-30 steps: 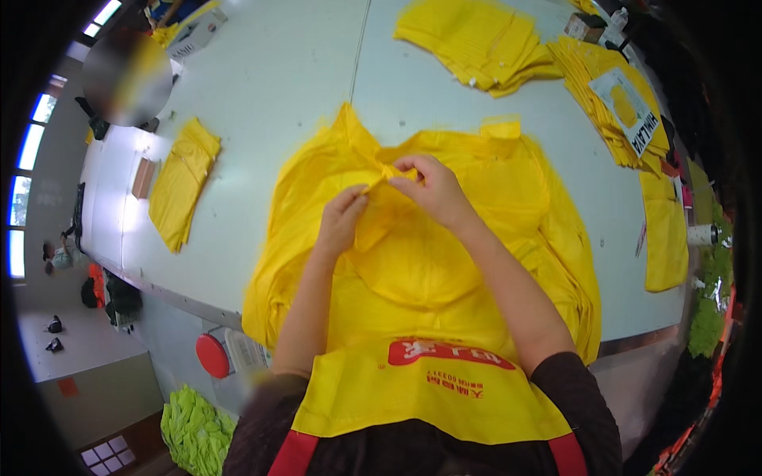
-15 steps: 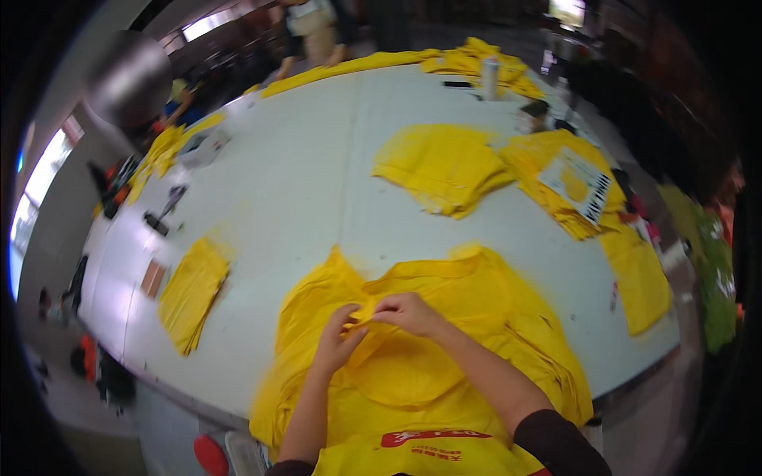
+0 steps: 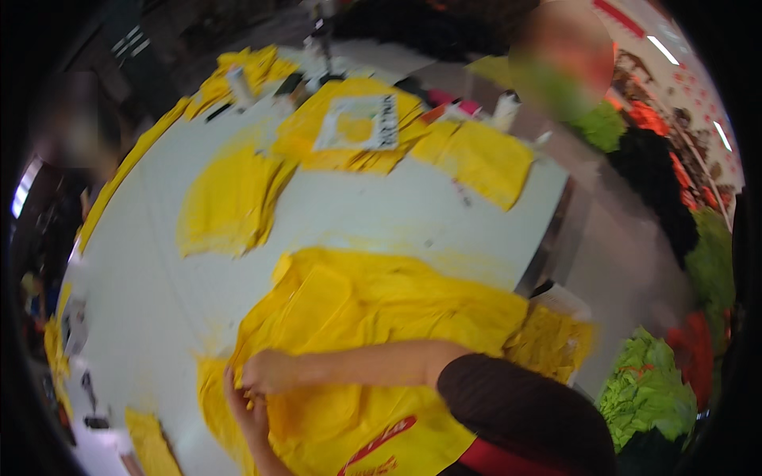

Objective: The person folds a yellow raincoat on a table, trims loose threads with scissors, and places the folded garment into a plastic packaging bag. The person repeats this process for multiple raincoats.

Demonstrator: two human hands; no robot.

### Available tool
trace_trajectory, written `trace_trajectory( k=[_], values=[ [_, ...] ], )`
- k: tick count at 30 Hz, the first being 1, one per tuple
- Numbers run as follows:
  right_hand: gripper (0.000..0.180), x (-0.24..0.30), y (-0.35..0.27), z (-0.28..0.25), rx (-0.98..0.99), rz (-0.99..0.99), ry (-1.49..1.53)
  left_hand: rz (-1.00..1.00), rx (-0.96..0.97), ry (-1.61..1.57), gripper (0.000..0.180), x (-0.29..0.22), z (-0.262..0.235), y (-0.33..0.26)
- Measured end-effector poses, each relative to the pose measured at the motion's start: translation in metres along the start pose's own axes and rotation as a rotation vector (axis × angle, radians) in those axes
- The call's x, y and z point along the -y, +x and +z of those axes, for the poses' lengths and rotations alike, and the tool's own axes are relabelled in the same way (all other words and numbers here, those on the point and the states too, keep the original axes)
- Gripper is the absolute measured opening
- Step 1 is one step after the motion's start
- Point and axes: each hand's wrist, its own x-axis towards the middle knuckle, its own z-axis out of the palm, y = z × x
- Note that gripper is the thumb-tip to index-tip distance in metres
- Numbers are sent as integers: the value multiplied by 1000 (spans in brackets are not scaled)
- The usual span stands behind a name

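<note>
A large yellow cloth garment [image 3: 381, 293] lies spread and rumpled over the near part of the table. At its left edge my two hands are together. My right hand [image 3: 268, 373] is closed in a pinch on the cloth, its forearm crossing over the garment. Just below and left of it, my left hand [image 3: 244, 408] has its fingers bent around the same edge. The bit of cloth between the fingertips is small and blurred. A yellow apron [image 3: 421, 444] with red print covers my front.
Farther back on the white table [image 3: 357, 214] sit a folded yellow stack [image 3: 230, 198], a yellow pile [image 3: 317, 119] with a printed sheet [image 3: 357, 124] on top, and another yellow piece [image 3: 484, 159]. A box of yellow cloth [image 3: 552, 341] and a green heap [image 3: 647, 389] stand at the right.
The view has swung to the right, so the table things appear farther left. Both hands stay together at the garment, now at its left edge in the picture.
</note>
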Motion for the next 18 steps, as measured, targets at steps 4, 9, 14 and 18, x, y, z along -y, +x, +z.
trace_trajectory(
  k=[4, 9, 14, 18],
  values=[
    [15, 3, -11, -25, 70, 58, 43, 180, 55, 209, 56, -47, 15, 7],
    [10, -15, -22, -17, -40, -26, -171, -47, 163, -219, 41, 21, 3, 6],
    [9, -12, -26, -9, -123, -156, -205, -412, 167, -318, 21, -11, 8, -2],
    [14, -18, -24, 3, -94, -33, -73, -431, 93, -279, 27, -4, 15, -10]
  ],
)
